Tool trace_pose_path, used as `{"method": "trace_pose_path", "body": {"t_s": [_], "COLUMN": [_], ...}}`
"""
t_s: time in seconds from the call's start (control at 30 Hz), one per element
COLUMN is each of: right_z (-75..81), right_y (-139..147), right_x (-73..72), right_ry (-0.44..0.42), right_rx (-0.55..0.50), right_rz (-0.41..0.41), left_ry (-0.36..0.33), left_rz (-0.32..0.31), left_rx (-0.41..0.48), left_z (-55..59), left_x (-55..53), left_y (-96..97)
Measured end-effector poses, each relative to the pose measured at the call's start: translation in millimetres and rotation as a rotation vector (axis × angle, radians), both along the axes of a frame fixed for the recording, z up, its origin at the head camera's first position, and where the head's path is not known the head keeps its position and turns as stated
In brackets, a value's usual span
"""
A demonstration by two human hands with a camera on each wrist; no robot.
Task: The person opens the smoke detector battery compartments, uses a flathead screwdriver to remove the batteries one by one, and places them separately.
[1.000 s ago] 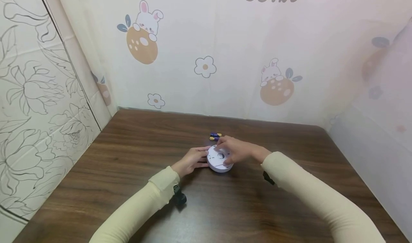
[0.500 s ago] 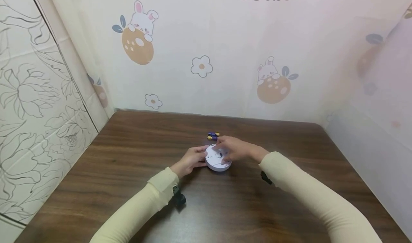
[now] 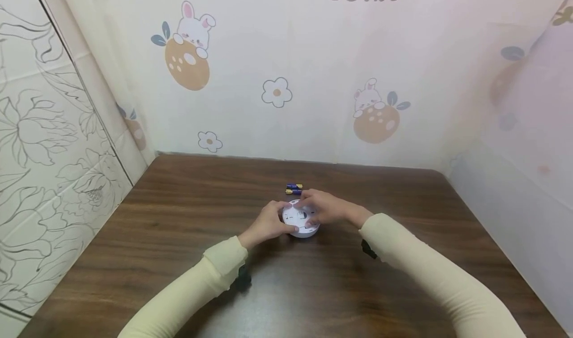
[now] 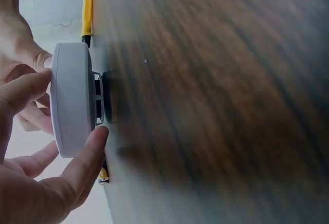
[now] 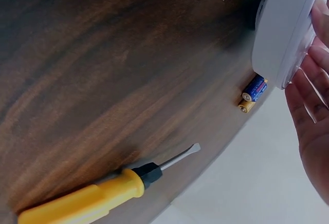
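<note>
A round white smoke detector [image 3: 292, 216] stands on the wooden table with its flat slotted back facing up. Its vented side [image 4: 98, 98] faces the tabletop. My left hand [image 3: 267, 223] grips it from the left, thumb over the front of the rim, other fingers round the far side. From the right, my right hand [image 3: 330, 207] holds the top with bent thumb and fingers, covering part of the back. Just beyond the detector, two blue-and-yellow batteries [image 3: 294, 186] lie side by side.
A screwdriver [image 5: 103, 198] with a yellow handle lies on the table [image 3: 188, 199] in the right wrist view; my right arm hides it from the head view. A printed curtain [image 3: 313, 40] hangs along the table's far edge.
My left hand has moved its thumb from the detector's left side onto the front of its top. My right hand stays on the back. The head view has shifted slightly.
</note>
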State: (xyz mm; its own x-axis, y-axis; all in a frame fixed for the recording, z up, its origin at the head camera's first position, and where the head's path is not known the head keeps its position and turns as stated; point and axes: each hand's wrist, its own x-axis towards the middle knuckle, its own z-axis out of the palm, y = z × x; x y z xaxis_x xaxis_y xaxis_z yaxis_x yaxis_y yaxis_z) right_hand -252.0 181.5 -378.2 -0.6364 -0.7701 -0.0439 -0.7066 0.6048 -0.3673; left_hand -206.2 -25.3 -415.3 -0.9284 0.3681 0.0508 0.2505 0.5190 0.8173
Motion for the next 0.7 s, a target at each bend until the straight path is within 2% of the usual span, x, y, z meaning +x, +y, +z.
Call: {"method": "trace_pose_path", "body": {"t_s": [0.2,0.5,0.7], "right_z": [-3.5,-14.0,-19.5], "right_y": [2.4,11.0,21.3], "right_x": [3.9,3.6,4.4], "right_ry": [-0.005,-0.008,0.018], "right_rx": [-0.046,-0.063,-0.108], "right_rz": [-0.019,-0.094,-0.119], "left_ry": [-0.019,-0.04,-0.046], "left_rz": [0.026,0.045,0.052], "left_rx": [0.003,0.0,0.002], "left_z": [0.1,0.3,0.1], "left_x": [-0.8,-1.4,-1.3], "left_y": [1.0,0.8,0.3]}}
